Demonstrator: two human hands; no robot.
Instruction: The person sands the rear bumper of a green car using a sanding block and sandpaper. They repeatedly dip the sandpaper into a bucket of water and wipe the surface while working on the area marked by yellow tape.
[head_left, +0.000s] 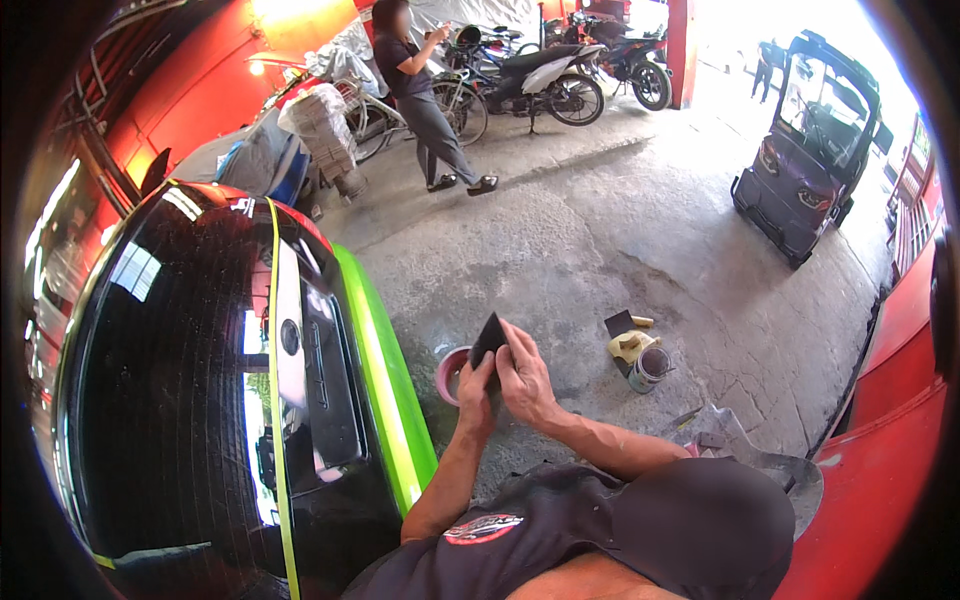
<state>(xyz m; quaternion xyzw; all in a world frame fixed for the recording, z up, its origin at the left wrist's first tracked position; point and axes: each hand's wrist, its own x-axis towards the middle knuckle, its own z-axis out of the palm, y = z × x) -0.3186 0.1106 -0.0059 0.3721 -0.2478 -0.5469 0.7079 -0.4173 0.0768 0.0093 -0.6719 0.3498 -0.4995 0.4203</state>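
In front of my chest, both hands meet around a small black sheet point(488, 338) that looks like sandpaper, its pointed corner sticking up. My left hand point(474, 390) grips its lower part, thumb raised. My right hand point(526, 378) is closed against its right side, fingers along the sheet. Partly hidden behind my left hand, a pink round tub point(447, 376) stands on the floor. To my left is the back of a car point(180, 350), with a dark rear window, a bright green bumper point(375, 350) and a strip of yellow tape point(276, 330) running along it.
On the concrete floor to the right are a tin can point(650, 368), a yellowish cloth point(630, 345) and a dark square sheet point(620, 323). A person point(420, 100) stands far off near parked motorcycles point(550, 85). A dark three-wheeled vehicle point(805, 160) stands at far right.
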